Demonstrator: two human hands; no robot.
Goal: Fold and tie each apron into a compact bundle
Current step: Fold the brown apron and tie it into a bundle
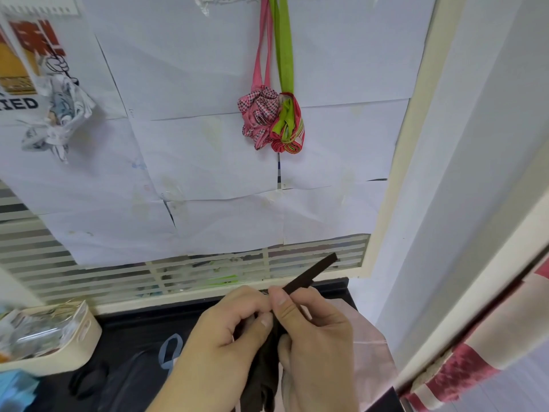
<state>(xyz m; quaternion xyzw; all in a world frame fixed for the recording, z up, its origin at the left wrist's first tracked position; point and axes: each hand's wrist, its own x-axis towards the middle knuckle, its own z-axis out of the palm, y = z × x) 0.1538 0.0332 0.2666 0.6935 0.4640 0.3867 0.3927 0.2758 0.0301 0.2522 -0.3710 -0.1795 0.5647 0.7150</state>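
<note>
A dark brown apron (261, 373) hangs bunched between my hands at the bottom centre. My left hand (219, 349) grips the bunched cloth, its thumb pressed against it. My right hand (315, 331) pinches the apron's dark strap (312, 272), which sticks up and to the right past my thumb. On the papered wall above hang two tied bundles by their straps: a pink checked one (258, 117) and a green and red one (289, 126). A white printed bundle (61, 114) hangs at the left.
A cream basket (74, 349) full of packets stands on the dark counter (142, 322) at the left. A black lump and a blue loop lie on the counter. A white door frame (398, 173) and a red-and-cream curtain (463, 364) close the right side.
</note>
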